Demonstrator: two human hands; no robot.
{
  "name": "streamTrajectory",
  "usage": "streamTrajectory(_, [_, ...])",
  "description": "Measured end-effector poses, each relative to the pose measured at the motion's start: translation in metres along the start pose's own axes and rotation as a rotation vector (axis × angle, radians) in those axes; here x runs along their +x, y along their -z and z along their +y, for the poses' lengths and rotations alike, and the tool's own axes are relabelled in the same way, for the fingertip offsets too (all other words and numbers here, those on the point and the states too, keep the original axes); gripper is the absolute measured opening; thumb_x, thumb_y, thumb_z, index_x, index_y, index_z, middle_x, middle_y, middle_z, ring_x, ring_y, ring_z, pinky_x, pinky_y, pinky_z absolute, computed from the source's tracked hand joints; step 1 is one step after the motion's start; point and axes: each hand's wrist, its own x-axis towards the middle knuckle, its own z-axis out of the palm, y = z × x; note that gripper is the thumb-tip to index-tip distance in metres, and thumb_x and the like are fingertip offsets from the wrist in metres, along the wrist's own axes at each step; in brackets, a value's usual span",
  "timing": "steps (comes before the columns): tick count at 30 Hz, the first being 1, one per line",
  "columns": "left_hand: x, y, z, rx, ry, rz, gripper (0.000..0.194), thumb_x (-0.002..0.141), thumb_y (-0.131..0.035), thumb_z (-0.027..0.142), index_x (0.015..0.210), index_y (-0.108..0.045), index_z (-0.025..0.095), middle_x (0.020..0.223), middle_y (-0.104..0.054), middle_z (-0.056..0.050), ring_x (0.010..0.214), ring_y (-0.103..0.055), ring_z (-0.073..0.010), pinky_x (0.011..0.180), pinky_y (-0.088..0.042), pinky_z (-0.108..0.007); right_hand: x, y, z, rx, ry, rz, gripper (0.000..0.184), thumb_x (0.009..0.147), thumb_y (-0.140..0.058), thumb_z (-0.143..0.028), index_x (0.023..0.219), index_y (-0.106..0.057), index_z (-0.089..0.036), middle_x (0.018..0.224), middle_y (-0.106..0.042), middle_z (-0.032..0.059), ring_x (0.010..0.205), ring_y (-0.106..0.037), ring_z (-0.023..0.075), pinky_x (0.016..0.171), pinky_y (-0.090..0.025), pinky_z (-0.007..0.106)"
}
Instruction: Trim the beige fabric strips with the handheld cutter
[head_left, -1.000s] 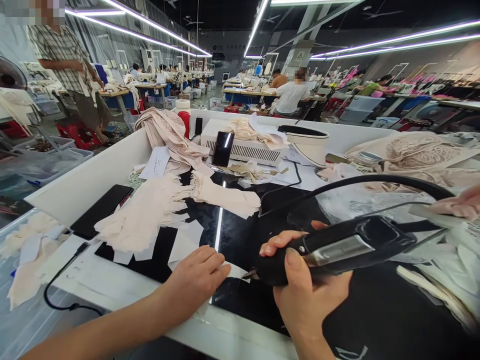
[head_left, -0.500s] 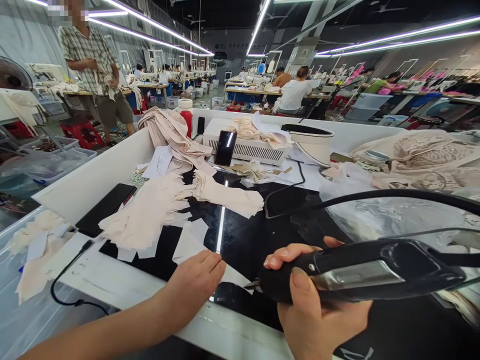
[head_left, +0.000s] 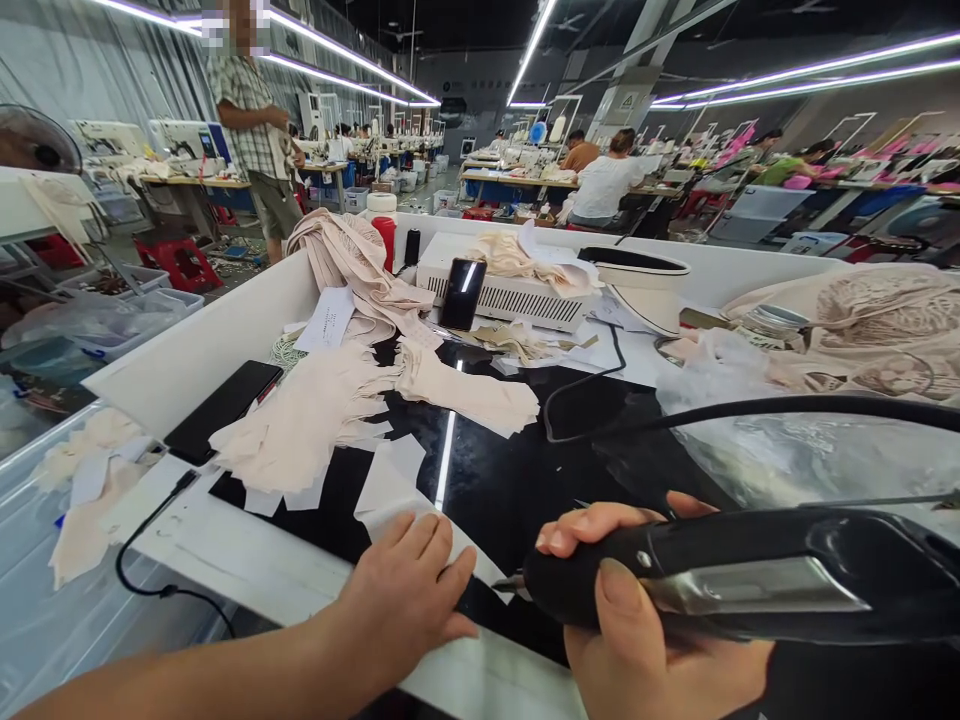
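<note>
My left hand (head_left: 409, 590) lies on a thin white piece of material (head_left: 397, 480), its fingers stretched out and the thumb apart. That piece rests on the glossy black tabletop (head_left: 510, 480) near the front edge. My right hand (head_left: 637, 640) is wrapped round a black corded power tool (head_left: 735, 580) with a silver plate on its side. The tool's small pointed metal tip (head_left: 511, 585) is at the right end of the white piece, just right of my left fingers; I cannot tell whether it touches. Beyond my left hand lie a fanned pile of cream fabric pieces (head_left: 300, 420) and a smaller stack (head_left: 465, 390).
A black cable (head_left: 787, 405) arches over the right side. Behind are a propped phone (head_left: 463, 293), a white vented box (head_left: 517, 295) and a cream bin (head_left: 637, 295). Plastic bags (head_left: 810, 450) lie right, a dark flat device (head_left: 225, 410) left. A person (head_left: 251, 140) stands far left.
The view has turned slightly left. My left hand's thumb has spread away from its fingers. The tool has come a little nearer the camera. The standing person has moved right.
</note>
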Motion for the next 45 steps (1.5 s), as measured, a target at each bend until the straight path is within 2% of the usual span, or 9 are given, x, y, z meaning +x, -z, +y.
streamTrajectory(2, [-0.003,-0.004,0.003,0.03,0.002,0.034,0.076,0.084,-0.084,0.074,0.131,-0.066,0.016,0.13,-0.076,-0.016,0.117,-0.074,-0.0315,0.103,-0.059,-0.043,0.003,-0.001,0.0,0.009,-0.017,-0.009,0.045,0.087,-0.087,-0.035,0.124,-0.063,-0.029,0.08,-0.07,-0.0026,0.061,-0.065,0.019,0.06,-0.061,0.038])
streamTrajectory(6, [-0.006,-0.009,0.005,0.049,0.001,0.04,0.079,0.083,-0.084,0.075,0.134,-0.066,0.017,0.132,-0.076,-0.017,0.12,-0.074,-0.0319,0.104,-0.059,-0.042,0.014,-0.011,0.003,0.068,0.014,0.013,0.044,0.086,-0.087,-0.034,0.124,-0.064,-0.029,0.078,-0.07,-0.0043,0.059,-0.064,0.0176,0.057,-0.059,0.034])
streamTrajectory(14, [-0.004,-0.005,0.003,0.025,-0.017,0.054,0.084,0.08,-0.088,0.073,0.135,-0.065,0.014,0.134,-0.076,-0.017,0.122,-0.074,-0.0311,0.103,-0.06,-0.04,0.02,-0.027,0.019,0.12,0.016,-0.028,0.044,0.088,-0.086,-0.03,0.124,-0.061,-0.028,0.08,-0.072,-0.0046,0.058,-0.066,0.0164,0.059,-0.06,0.034])
streamTrajectory(21, [-0.005,-0.007,0.001,0.045,-0.024,0.082,0.077,0.086,-0.081,0.075,0.134,-0.067,0.016,0.132,-0.076,-0.014,0.122,-0.074,-0.0284,0.107,-0.057,-0.038,0.022,-0.031,0.023,0.111,0.009,-0.02,0.041,0.089,-0.082,-0.024,0.125,-0.061,-0.028,0.079,-0.072,-0.0053,0.057,-0.066,0.016,0.059,-0.061,0.034])
streamTrajectory(25, [-0.005,-0.008,-0.001,0.038,-0.036,0.102,0.079,0.083,-0.084,0.075,0.132,-0.066,0.016,0.132,-0.076,-0.014,0.123,-0.074,-0.0281,0.107,-0.058,-0.037,0.023,-0.036,0.026,0.163,0.02,-0.039,0.042,0.088,-0.082,-0.025,0.124,-0.061,-0.028,0.08,-0.073,-0.0058,0.059,-0.066,0.0152,0.06,-0.061,0.033])
streamTrajectory(31, [-0.004,-0.001,-0.011,-0.071,-0.062,0.087,0.071,0.087,-0.086,0.066,0.134,-0.065,0.018,0.137,-0.074,-0.013,0.126,-0.072,-0.0298,0.111,-0.058,-0.044,0.02,-0.038,0.027,0.11,-0.015,-0.011,0.043,0.088,-0.081,-0.021,0.125,-0.06,-0.028,0.079,-0.072,-0.0065,0.058,-0.067,0.0146,0.061,-0.061,0.033])
streamTrajectory(37, [-0.01,0.01,-0.011,-0.162,0.006,0.089,0.067,0.093,-0.085,0.059,0.141,-0.062,0.018,0.134,-0.074,-0.012,0.121,-0.073,-0.0286,0.111,-0.058,-0.042,0.014,-0.035,0.021,0.08,0.013,0.0,0.046,0.087,-0.085,-0.025,0.125,-0.059,-0.027,0.079,-0.072,-0.0057,0.058,-0.067,0.0156,0.06,-0.061,0.034])
streamTrajectory(45, [-0.013,0.003,-0.01,-0.167,-0.002,0.079,0.072,0.086,-0.091,0.058,0.138,-0.063,0.017,0.136,-0.072,-0.012,0.124,-0.071,-0.0315,0.113,-0.057,-0.047,0.018,-0.037,0.018,0.063,-0.004,0.004,0.047,0.085,-0.086,-0.03,0.123,-0.059,-0.027,0.077,-0.071,-0.0054,0.057,-0.064,0.0161,0.059,-0.06,0.034])
